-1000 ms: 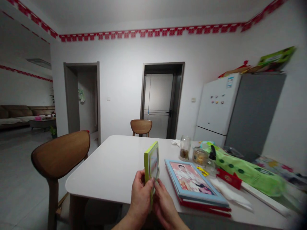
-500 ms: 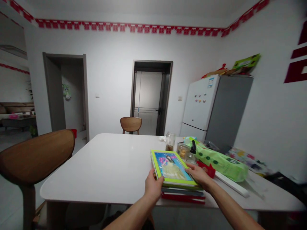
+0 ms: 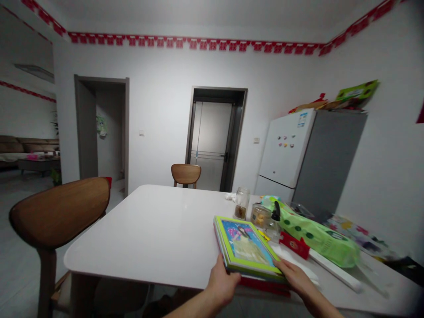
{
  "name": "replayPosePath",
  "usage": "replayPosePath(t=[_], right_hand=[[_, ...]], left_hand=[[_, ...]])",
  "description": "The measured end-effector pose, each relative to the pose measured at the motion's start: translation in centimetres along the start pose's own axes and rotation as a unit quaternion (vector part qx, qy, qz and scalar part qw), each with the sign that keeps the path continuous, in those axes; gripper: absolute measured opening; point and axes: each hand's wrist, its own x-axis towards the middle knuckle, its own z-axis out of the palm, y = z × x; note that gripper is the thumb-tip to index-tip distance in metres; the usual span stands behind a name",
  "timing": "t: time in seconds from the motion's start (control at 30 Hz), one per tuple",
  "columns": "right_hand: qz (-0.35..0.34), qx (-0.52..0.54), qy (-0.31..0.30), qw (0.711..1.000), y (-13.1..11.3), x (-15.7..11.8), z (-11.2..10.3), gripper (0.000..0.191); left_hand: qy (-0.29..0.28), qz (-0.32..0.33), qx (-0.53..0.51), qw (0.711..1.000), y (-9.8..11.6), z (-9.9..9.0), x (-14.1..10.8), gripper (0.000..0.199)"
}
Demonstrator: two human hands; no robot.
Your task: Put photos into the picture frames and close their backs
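A stack of books [image 3: 252, 246] lies at the near edge of the white table. Its top one has a lime-green border around a picture of a figure in a pale gown on blue. A red book [image 3: 265, 286] shows at the bottom of the pile. My left hand [image 3: 222, 282] is closed around the stack's near left corner, its thumb pointing along the front. At the near right corner, my right hand [image 3: 294, 274] grips the stack's side, fingertips by the green border. The fingers' undersides are hidden.
Right of the stack lie a red packet [image 3: 294, 245], a long white bar [image 3: 336, 270] and a green plastic package [image 3: 318, 238]. Glass jars [image 3: 242, 204] stand behind it. A wooden chair [image 3: 62, 210] is at the table's left; another chair [image 3: 186, 174] stands beyond the table [image 3: 142, 234].
The view has turned slightly left. My right hand has slid along the stack's side to its near corner. My left hand sits lower, its thumb off the top cover.
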Motion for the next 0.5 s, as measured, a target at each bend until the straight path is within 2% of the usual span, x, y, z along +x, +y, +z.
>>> replayPosePath(t=[0.07,0.17,0.37,0.5], right_hand=[[-0.008,0.005,-0.037,0.999,-0.5,-0.6,1.8,0.036],[-0.028,0.002,-0.09,0.996,-3.2,-1.3,5.8,0.037],[-0.071,-0.016,-0.071,0.995,-9.2,-0.6,14.6,0.03],[-0.084,-0.016,-0.063,0.994,-10.8,1.2,18.2,0.031]], left_hand=[[0.035,-0.004,0.009,0.999,-0.2,-1.3,0.1,0.05],[0.099,-0.029,0.036,0.994,-0.5,-4.9,0.9,0.045],[0.181,-0.054,0.068,0.98,-1.8,-13.2,4.0,0.043],[0.215,-0.065,0.081,0.971,-2.5,-16.4,5.6,0.044]])
